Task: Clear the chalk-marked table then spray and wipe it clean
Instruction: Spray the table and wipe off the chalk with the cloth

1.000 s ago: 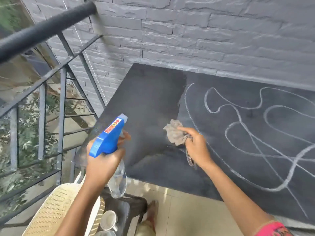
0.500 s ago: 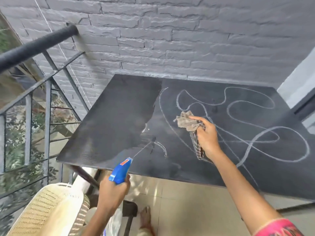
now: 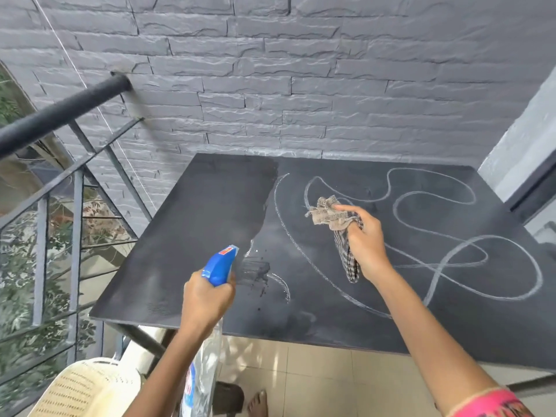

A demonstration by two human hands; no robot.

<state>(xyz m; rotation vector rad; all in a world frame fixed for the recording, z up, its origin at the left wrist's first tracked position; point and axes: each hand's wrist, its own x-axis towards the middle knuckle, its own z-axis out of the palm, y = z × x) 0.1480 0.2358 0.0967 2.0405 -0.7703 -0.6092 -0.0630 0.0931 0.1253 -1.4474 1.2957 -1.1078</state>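
Observation:
A black table (image 3: 186, 236) stands against the brick wall. Its left part looks wiped dark, and white chalk loops (image 3: 436, 260) cover its middle and right. My left hand (image 3: 207, 299) grips a clear spray bottle with a blue trigger head (image 3: 221, 264), held at the table's near edge with the nozzle pointing over the top. A few wet drops and a smeared chalk arc lie just ahead of the nozzle. My right hand (image 3: 365, 239) holds a bunched checked cloth (image 3: 328, 213) just above the chalk lines.
A metal railing (image 3: 75, 182) runs along the left, with a drop and foliage beyond it. A cream wicker chair (image 3: 87, 389) stands at the lower left. A grey brick wall (image 3: 270, 85) backs the table, a doorway edge is at the right, and a bare foot (image 3: 258, 403) is on the tiled floor.
The view has pulled back and tilted up. My left hand has brought the spray bottle lower, to the table's near edge; my right hand has carried the cloth rightward over the chalk.

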